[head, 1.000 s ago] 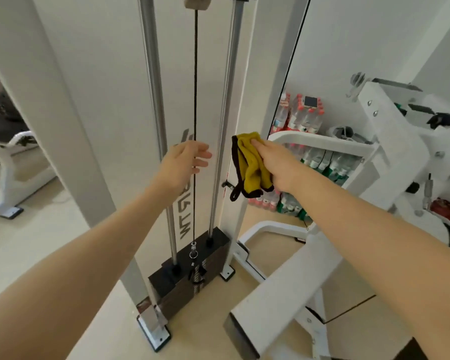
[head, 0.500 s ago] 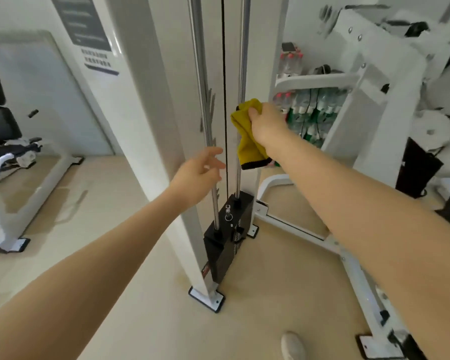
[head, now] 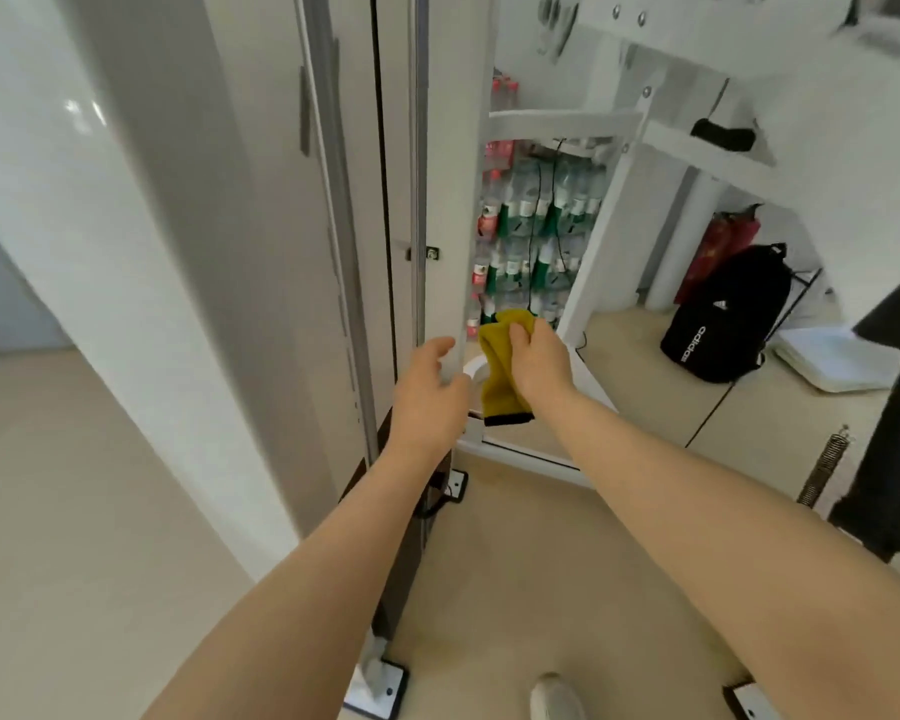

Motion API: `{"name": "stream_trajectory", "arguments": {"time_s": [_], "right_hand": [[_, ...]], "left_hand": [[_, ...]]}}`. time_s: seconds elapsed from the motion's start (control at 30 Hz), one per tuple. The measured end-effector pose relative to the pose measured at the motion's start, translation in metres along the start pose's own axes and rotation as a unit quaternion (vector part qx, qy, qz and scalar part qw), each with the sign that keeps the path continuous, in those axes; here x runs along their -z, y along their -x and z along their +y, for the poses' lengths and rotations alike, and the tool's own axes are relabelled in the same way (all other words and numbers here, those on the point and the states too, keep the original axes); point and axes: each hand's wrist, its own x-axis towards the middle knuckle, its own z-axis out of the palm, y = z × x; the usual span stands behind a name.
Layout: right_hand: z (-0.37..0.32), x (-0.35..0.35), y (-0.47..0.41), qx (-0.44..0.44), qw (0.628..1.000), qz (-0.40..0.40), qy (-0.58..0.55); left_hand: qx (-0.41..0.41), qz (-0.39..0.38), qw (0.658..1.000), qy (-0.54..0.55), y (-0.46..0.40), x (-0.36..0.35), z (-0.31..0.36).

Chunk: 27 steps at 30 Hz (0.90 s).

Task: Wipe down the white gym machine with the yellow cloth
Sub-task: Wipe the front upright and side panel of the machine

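Nearest us, a white shoe toe point(head: 557, 698) shows on the beige floor point(head: 515, 563), just right of the flat base foot of the tall white gym machine upright post point(head: 450, 200). We take that post as our landmark.

Our two bare forearms reach forward and meet low on the post. Our left hand point(head: 430, 402) sits at the post's left edge, fingers loosely curled round it, thumb up; we cannot tell how firmly that grip closes, as the frame is blurred there. Our right hand point(head: 539, 363) is just right of the post, its grip clamped on the folded yellow cloth with a dark hem point(head: 502, 376). The cloth hangs from the fingers and lies against the post's right face, its dark hem lowest.

Left of the post run two shiny steel guide rods point(head: 419, 148) with a thin black cable point(head: 380, 148) between them.

Right of the post and farther back, packs of clear plastic water bottles point(head: 536, 226) are stacked under a white crossbar. Farther right still, a black backpack with white lettering point(head: 723, 324) stands on the floor, with a red bag point(head: 718, 252) behind it.
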Motion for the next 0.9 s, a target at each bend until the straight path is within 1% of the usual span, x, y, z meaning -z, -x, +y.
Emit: {"name": "stream_trajectory", "arguments": {"time_s": [0.1, 0.17, 0.27, 0.37, 0.47, 0.53, 0.57, 0.63, 0.67, 0.7, 0.73, 0.8, 0.87, 0.9], "right_hand": [[0.04, -0.04, -0.037, 0.058, 0.998, 0.02, 0.011], [0.062, -0.065, -0.058, 0.098, 0.994, 0.047, 0.008], [0.091, -0.097, -0.086, 0.138, 0.982, 0.126, 0.017], [0.104, -0.114, -0.119, 0.212, 0.958, 0.193, 0.014], [0.089, -0.113, -0.157, 0.266, 0.939, 0.212, -0.048], [0.068, -0.106, -0.177, 0.29, 0.926, 0.223, -0.093], [0.056, -0.103, -0.187, 0.304, 0.92, 0.228, -0.099], [0.033, -0.095, -0.204, 0.335, 0.907, 0.238, -0.093], [0.022, -0.091, -0.212, 0.359, 0.896, 0.242, -0.095], [0.011, -0.089, -0.22, 0.389, 0.882, 0.248, -0.098], [0.002, -0.086, -0.228, 0.422, 0.864, 0.259, -0.097], [-0.017, -0.08, -0.243, 0.476, 0.829, 0.289, -0.056], [-0.029, -0.079, -0.262, 0.53, 0.788, 0.309, 0.043], [-0.028, -0.083, -0.275, 0.556, 0.76, 0.316, 0.115]], "left_hand": [[-0.051, 0.017, 0.998, -0.025, -0.033, -0.028, -0.058], [-0.081, 0.039, 0.995, -0.042, -0.05, -0.044, -0.094], [-0.123, 0.053, 0.989, -0.063, -0.08, -0.066, -0.139], [-0.17, 0.082, 0.974, -0.125, -0.116, -0.079, -0.162], [-0.246, 0.17, 0.93, -0.216, -0.153, -0.08, -0.157], [-0.276, 0.241, 0.9, -0.235, -0.171, -0.077, -0.148], [-0.297, 0.275, 0.879, -0.251, -0.179, -0.076, -0.143], [-0.348, 0.327, 0.821, -0.315, -0.194, -0.074, -0.13], [-0.356, 0.326, 0.796, -0.365, -0.201, -0.072, -0.122], [-0.348, 0.315, 0.779, -0.415, -0.208, -0.069, -0.113], [-0.332, 0.3, 0.772, -0.452, -0.215, -0.066, -0.106], [-0.308, 0.305, 0.759, -0.486, -0.226, -0.061, -0.094], [-0.319, 0.341, 0.738, -0.487, -0.238, -0.059, -0.09], [-0.339, 0.369, 0.725, -0.473, -0.243, -0.058, -0.091]]}}
